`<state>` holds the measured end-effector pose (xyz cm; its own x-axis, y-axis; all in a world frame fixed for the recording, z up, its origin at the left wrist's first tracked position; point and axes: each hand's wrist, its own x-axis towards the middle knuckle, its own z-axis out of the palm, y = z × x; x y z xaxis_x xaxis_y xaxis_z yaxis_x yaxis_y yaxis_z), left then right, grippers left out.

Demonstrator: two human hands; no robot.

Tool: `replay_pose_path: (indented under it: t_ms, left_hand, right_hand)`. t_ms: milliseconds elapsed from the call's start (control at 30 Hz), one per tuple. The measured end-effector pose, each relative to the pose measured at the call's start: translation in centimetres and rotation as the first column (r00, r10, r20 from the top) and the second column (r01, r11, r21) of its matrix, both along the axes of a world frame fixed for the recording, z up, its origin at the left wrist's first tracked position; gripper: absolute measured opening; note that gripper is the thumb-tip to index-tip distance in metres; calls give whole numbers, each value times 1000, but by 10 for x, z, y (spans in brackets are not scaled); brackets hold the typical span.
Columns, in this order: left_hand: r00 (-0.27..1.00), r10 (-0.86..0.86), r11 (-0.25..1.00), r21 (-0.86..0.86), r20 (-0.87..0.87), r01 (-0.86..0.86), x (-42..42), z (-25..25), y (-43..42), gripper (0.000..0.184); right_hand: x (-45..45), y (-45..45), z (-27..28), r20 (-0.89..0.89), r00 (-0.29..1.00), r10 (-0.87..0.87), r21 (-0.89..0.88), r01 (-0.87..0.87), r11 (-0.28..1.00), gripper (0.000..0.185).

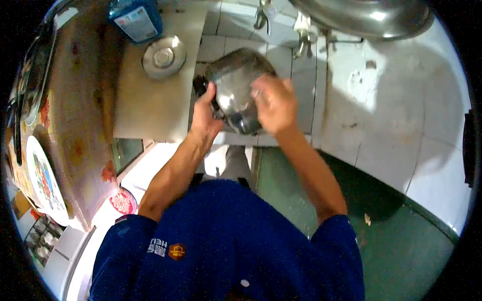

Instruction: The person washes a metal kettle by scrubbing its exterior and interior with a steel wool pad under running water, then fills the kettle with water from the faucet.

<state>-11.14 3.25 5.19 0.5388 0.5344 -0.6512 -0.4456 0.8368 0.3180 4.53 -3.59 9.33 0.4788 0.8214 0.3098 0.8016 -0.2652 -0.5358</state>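
A shiny steel pot [233, 83] with black fittings is tipped over the tiled sink [306, 95]. My left hand [205, 113] is closed at its left side, by the black handle [200, 86], with the thumb up along the metal. Against the pot's right side, my right hand [277, 103] has its fingers curled in and is smeared by motion. Whether a small scrubber is in those fingers is hidden. On the counter to the left lies a round metal lid [163, 57] with a raised centre.
Behind the lid stands a blue bottle [135, 22] with a white label. Two taps [262, 17] project over the sink's back edge. A large metal basin [371, 17] rests at the back right, above the white-tiled counter [381, 125]. A decorated plate [46, 180] is at far left.
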Motion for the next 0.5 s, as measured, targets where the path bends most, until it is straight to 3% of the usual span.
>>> replay_pose_path:
  t_ms: [33, 67, 100, 133, 167, 200, 267, 300, 333, 367, 400, 467, 500]
  left_hand:
    - [1000, -23, 998, -54, -16, 22, -6, 5, -10, 45]
    - [995, -46, 998, -45, -89, 42, -6, 16, -11, 43]
    - [1000, 5, 1000, 6, 8, -5, -5, 1, -9, 45]
    - [994, 44, 998, 45, 103, -49, -6, -14, -7, 46]
    - [992, 20, 1000, 0, 123, -20, -10, -31, -7, 47]
    - [999, -27, 999, -27, -17, 27, -8, -10, -9, 47]
    - [1000, 0, 999, -35, -26, -1, -5, -23, -12, 48]
    - [1000, 5, 1000, -17, -18, -6, -2, -20, -2, 48]
    - [999, -10, 999, -33, 39, 11, -4, -17, -3, 48]
    - [995, -30, 997, -65, 91, 36, -8, -13, -10, 47]
    - [999, 2, 999, -43, -38, -3, -3, -5, -14, 48]
    - [996, 52, 997, -60, -72, -57, -2, -17, -10, 47]
    - [997, 66, 997, -30, 50, -65, -3, -12, -9, 45]
  right_hand:
    - [-5, -9, 1, -67, 997, -35, -15, 34, 999, 25]
    - [1, 0, 10, -347, 895, -279, -108, 257, 960, 24]
    - [-5, -5, 8, -189, 981, -48, -10, 47, 999, 23]
    - [-14, -13, 3, -7, 985, 172, 41, -171, 984, 22]
    - [-14, -11, -1, 48, 962, 268, 77, -271, 960, 21]
    - [-14, -19, -3, 26, 967, 254, 52, -256, 965, 21]
    - [0, -4, -3, -51, 991, -126, -5, 126, 992, 20]
    - [-10, -11, 5, 12, 995, 102, -44, -101, 994, 20]
    - [-12, -12, 2, 57, 949, 311, 74, -315, 946, 20]
    - [-6, -10, -1, -58, 995, 76, 56, -73, 996, 20]
    - [2, -4, -1, -158, 976, -153, 19, 157, 987, 20]
    - [5, 0, -7, -130, 981, -146, 70, 156, 985, 21]
    - [-2, -5, -5, -42, 994, 102, 77, -99, 992, 22]
